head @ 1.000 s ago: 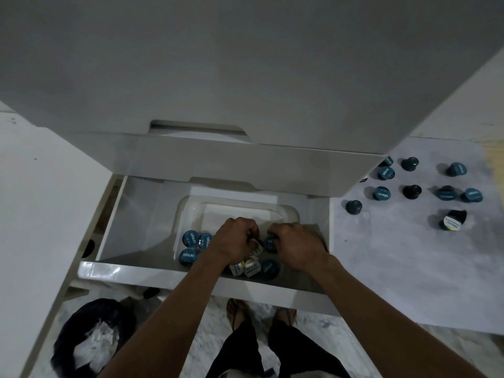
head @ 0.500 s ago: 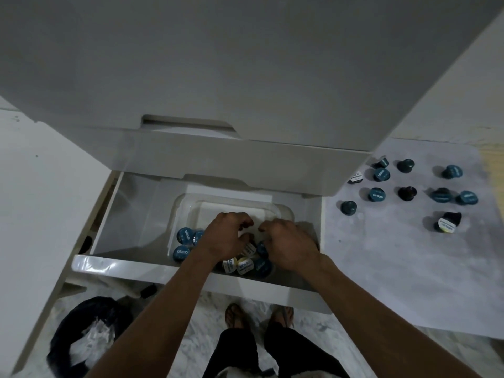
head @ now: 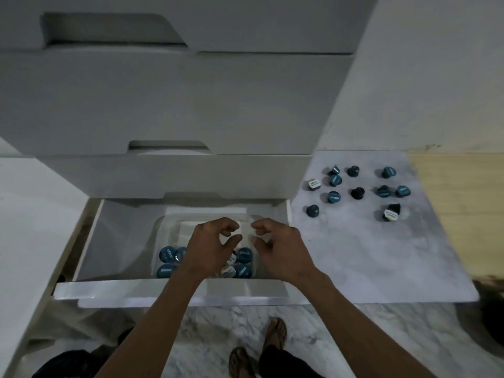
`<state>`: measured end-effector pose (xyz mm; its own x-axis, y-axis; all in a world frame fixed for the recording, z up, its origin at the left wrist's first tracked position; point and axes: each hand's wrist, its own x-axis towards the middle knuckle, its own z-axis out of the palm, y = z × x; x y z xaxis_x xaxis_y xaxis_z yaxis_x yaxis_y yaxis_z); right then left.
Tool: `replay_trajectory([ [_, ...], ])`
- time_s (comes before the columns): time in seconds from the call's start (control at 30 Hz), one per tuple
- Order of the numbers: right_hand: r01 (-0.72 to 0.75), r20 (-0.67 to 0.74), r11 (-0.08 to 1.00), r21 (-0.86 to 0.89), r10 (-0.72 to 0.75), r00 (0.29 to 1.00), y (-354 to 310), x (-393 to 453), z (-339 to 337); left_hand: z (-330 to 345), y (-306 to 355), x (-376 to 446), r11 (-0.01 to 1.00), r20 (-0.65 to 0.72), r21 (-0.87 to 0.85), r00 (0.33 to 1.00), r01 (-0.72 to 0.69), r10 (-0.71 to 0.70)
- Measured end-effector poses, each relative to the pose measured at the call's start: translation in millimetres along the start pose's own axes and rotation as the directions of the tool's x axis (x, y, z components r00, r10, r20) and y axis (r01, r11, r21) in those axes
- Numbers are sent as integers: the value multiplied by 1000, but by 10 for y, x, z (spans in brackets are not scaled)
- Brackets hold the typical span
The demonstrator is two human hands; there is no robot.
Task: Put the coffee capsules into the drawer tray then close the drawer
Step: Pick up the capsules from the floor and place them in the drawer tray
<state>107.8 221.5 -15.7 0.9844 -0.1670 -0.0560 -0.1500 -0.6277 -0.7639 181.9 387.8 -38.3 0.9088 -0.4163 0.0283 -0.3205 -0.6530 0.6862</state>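
Note:
The bottom drawer (head: 174, 291) stands pulled out, with a clear plastic tray (head: 161, 227) inside it. Several blue and white-lidded coffee capsules (head: 167, 254) lie at the tray's near end. My left hand (head: 211, 246) and my right hand (head: 275, 248) hover just above the tray, fingers curled and apart, with nothing in them. Several more capsules (head: 334, 197) are scattered on the grey mat (head: 381, 263) to the right of the drawer.
White cabinet drawer fronts (head: 163, 105) rise above the open drawer. A white panel (head: 24, 227) flanks it on the left. A dark bag (head: 65, 364) lies on the marble floor at lower left, and my sandalled feet (head: 259, 347) stand below the drawer front.
Both hands have lifted from the capsules in the tray and their fingers have come apart, letting go of what they held. The camera has tilted, showing more of the cabinet.

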Motion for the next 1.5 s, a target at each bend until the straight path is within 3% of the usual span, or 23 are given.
replay_trajectory([
  [0.23,-65,-159,995,75,76,984,305,-389,-621,308,796,35,974,-9,-131,982,-186,186],
  [0.47,-218,-256,969,116,242,936,1135,-449,-1521,1011,1592,376,963,81,-173,972,-206,222],
  [0.63,-284,-298,955,82,295,908,2057,-304,-2156,1816,1953,685,989,110,-111,988,-100,113],
  [0.87,-386,-223,920,-62,364,904,3088,-49,-2480,2694,2028,943,973,9,-45,974,226,-226],
  [1.1,-303,-200,951,-59,286,937,3438,61,-2155,3107,1828,1193,954,-166,52,944,296,-284],
  [1.37,-203,-329,974,-97,161,931,3579,70,-1819,3367,1648,1327,955,-225,34,933,295,-280],
  [1.5,-99,-417,983,-155,26,909,3636,106,-1700,3433,1591,1308,969,-277,2,931,248,-237],
])
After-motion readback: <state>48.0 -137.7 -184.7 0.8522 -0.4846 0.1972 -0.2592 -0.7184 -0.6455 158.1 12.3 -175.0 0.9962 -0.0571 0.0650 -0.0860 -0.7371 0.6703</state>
